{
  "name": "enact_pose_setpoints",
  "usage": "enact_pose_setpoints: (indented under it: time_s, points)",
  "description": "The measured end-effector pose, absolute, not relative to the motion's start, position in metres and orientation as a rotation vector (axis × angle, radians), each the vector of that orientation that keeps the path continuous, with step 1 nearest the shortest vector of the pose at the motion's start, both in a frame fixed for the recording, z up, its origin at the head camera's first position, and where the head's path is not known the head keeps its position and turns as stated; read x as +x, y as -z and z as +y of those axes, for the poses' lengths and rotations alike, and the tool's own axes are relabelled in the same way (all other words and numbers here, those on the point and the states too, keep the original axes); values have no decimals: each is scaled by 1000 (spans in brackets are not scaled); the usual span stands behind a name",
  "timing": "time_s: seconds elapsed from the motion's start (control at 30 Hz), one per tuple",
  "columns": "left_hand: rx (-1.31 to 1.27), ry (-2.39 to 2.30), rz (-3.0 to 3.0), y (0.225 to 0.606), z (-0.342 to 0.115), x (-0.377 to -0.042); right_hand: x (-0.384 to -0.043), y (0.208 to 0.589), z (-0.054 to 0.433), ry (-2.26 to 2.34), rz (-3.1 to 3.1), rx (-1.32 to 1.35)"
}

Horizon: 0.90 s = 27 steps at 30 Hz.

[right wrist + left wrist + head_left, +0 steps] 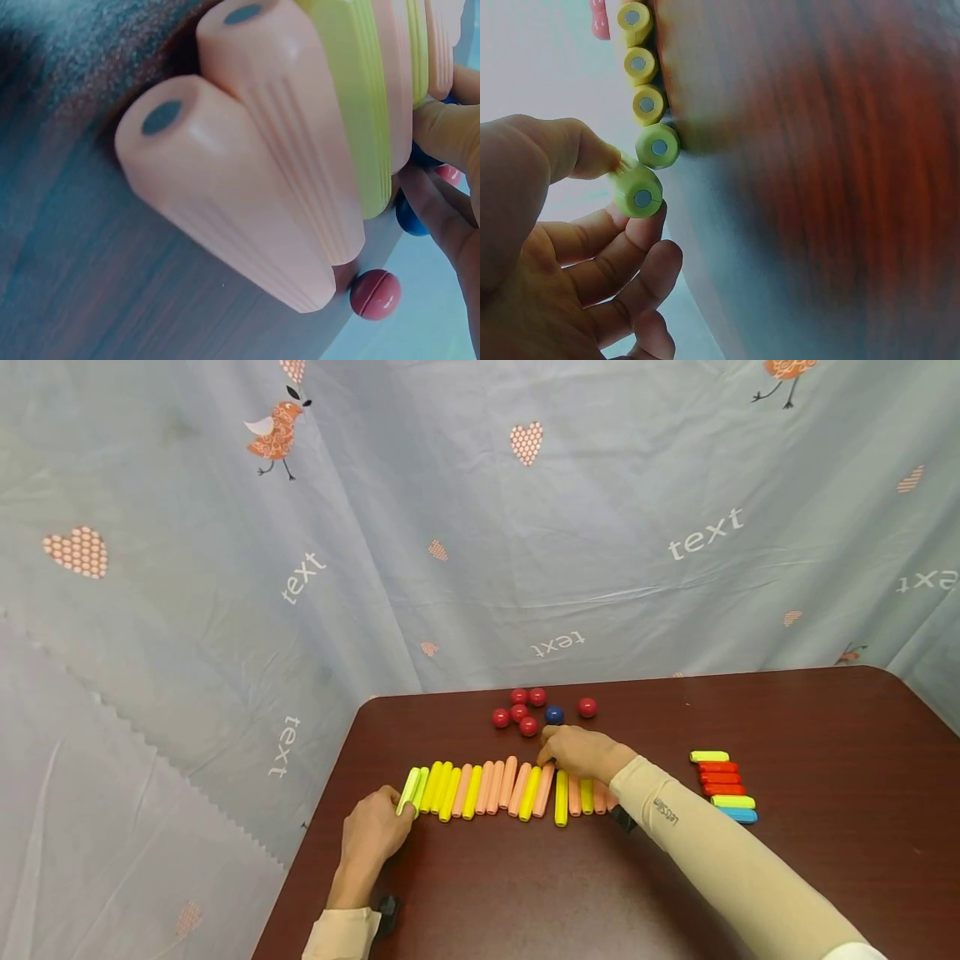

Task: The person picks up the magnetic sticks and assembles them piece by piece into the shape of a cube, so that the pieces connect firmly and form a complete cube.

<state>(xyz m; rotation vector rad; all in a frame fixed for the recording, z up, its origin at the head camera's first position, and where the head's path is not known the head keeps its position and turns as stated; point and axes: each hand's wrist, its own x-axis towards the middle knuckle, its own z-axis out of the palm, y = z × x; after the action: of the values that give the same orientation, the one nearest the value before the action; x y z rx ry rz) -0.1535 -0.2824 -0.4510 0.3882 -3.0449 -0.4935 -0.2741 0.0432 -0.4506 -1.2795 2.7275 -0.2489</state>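
Note:
A row of yellow, peach and lime magnetic sticks [491,787] lies side by side on the table, grey discs in their ends. At the row's left end my left hand [375,831] pinches a lime stick [639,193] between thumb and fingers, beside a second lime stick [658,145]. My right hand [581,752] bends its fingers down at the far ends of a peach stick [543,792] and a yellow stick [561,797]. Blue shows between its thumb and finger [439,202] in the right wrist view; I cannot tell whether they grip it.
Behind the row are several red balls [519,713] and a blue ball [554,715], with another red ball [587,707] farther right. A short stack of red, lime and blue sticks [723,789] lies at right. A patterned curtain [570,527] hangs behind the table [510,893].

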Motion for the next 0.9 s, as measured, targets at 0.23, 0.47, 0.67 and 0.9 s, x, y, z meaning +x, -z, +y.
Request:
enact_pose_setpoints:
  time_s: [0.23,0.47,0.67,0.9]
  points:
    - [392,514,-3041,452,-283,-151,-276,451,48,163,2767,-1358]
    - [378,513,-3034,451,-284,-151,-278,445,50,69,2824,-1358]
    - [371,579,-3022,446,-276,-148,-276,425,53,142,2883,-1280]
    - [322,665,-3015,437,-257,-143,-272,403,51,256,2975,-1316]
